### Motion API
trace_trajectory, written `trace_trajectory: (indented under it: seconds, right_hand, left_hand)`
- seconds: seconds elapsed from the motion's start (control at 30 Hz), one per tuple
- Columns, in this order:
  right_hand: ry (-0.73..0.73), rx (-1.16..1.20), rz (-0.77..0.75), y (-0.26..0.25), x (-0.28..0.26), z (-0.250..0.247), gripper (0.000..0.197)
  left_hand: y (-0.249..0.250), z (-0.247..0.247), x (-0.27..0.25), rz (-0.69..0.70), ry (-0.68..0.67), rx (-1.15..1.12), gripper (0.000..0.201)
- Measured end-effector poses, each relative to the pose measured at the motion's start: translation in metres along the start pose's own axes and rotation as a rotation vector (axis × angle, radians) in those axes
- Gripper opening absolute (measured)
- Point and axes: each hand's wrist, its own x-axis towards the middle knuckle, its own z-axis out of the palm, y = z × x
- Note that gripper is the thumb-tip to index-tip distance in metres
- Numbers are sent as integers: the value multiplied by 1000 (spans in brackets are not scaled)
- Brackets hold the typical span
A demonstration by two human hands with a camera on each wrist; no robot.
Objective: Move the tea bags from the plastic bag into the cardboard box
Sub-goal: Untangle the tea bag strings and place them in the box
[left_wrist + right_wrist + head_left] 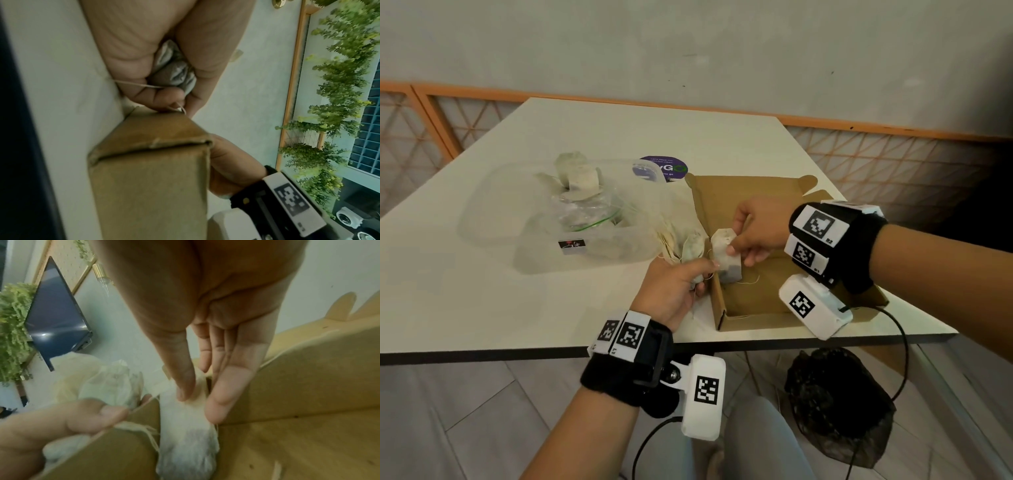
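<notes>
An open cardboard box (753,298) sits at the table's front right. My right hand (751,233) pinches one tea bag (726,257) between thumb and fingers, hanging it just inside the box's left wall (186,449). Just left of that wall, my left hand (674,287) grips a bunch of tea bags (693,248) with their strings; the left wrist view shows a crumpled tea bag (174,71) in the fist, beside the box corner (152,162). The clear plastic bag (585,212) lies at centre left with more tea bags (578,174) on it.
A clear plastic tub (493,202) lies under the bag on the white table (465,301). A purple round sticker (666,168) is behind the box. The box lid (746,192) stands open at the back. A black bag (835,401) sits on the floor below the table edge.
</notes>
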Motion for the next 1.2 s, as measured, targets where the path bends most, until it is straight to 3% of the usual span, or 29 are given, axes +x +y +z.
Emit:
trace_trajectory:
  seconds: [0.13, 0.23, 0.4, 0.57, 0.73, 0.8, 0.93, 1.03, 1.2]
  right_hand:
    - [50, 90, 4, -7, -15, -21, 25]
    - [106, 227, -53, -1, -38, -38, 20]
    - [52, 533, -158, 33, -71, -18, 19]
    - [216, 907, -262, 56, -78, 20, 27]
    - [352, 985, -274, 60, -72, 33, 38]
    - [363, 978, -274, 62, -70, 34, 34]
    - [400, 1140, -259, 66, -66, 32, 3]
    - [383, 1279, -250, 70, -63, 28, 9]
    - [327, 1422, -228, 74, -62, 26, 14]
  left_hand:
    - [3, -2, -1, -46, -17, -23, 10]
    - [13, -5, -5, -53, -61, -112, 19]
    - [37, 7, -16, -86, -196, -358, 14]
    - [33, 41, -14, -156, -249, -239, 13]
    - [24, 55, -10, -140, -268, -124, 8]
    - [23, 57, -12, -92, -292, -14, 9]
    - [22, 59, -13, -70, -306, 64, 10]
    - [24, 57, -9, -130, -238, -39, 7]
    - [24, 53, -5, -148, -257, -54, 11]
